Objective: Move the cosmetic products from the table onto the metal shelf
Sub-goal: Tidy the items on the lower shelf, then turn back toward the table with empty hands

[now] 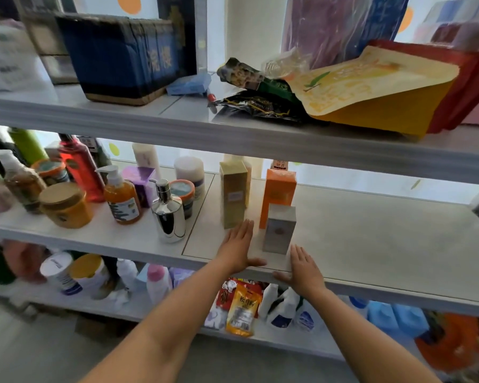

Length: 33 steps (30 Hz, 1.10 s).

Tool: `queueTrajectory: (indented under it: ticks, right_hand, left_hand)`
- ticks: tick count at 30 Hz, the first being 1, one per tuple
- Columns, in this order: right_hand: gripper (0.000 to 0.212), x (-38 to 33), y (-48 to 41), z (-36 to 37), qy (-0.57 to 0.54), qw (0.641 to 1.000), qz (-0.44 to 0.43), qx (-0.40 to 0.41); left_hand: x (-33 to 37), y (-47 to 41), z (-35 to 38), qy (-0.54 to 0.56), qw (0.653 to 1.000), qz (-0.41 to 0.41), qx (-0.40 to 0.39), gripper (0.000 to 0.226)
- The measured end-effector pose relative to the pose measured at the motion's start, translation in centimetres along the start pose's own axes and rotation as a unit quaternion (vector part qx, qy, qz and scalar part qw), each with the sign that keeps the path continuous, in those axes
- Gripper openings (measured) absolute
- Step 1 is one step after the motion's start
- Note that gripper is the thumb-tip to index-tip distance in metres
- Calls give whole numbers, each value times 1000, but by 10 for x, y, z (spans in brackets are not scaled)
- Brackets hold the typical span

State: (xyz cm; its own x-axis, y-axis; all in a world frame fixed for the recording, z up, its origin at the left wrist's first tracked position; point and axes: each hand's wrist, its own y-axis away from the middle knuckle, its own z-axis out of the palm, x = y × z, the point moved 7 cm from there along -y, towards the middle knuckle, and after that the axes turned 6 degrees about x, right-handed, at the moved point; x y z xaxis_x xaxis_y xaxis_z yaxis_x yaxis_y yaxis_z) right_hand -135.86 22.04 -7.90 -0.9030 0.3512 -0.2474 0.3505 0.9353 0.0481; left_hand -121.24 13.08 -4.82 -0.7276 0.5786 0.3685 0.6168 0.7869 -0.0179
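Your left hand [237, 244] and right hand [306, 269] lie flat on the metal shelf [371, 230], fingers straight and holding nothing. They sit on either side of the silver box [279, 229], which stands upright near the front edge, probably to square it up with the orange box [280, 192] just behind it and the olive box [234, 197] behind and to its left. The table is out of view, so you cannot tell what waits there, and blur hides the labels and whether either hand touches the silver box.
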Motion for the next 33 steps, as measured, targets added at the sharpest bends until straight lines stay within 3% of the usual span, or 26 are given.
queueTrajectory:
  ticks: [9, 17, 28, 33]
  right_hand:
    - [103, -39, 56, 26, 59, 997, -22, 48]
    - [107, -190, 63, 55, 11, 992, -126, 23]
    - [113, -497, 95, 141, 42, 922, -377, -74]
    - [112, -631, 129, 179, 58, 858, -498, -115]
  left_hand:
    - [-39, 46, 2, -127, 991, 18, -26, 113]
    - [-140, 121, -43, -144, 989, 2, -11, 113]
    - [-391, 312, -123, -150, 957, -247, 26, 106]
    - [-476, 413, -156, -109, 917, -377, 71, 115]
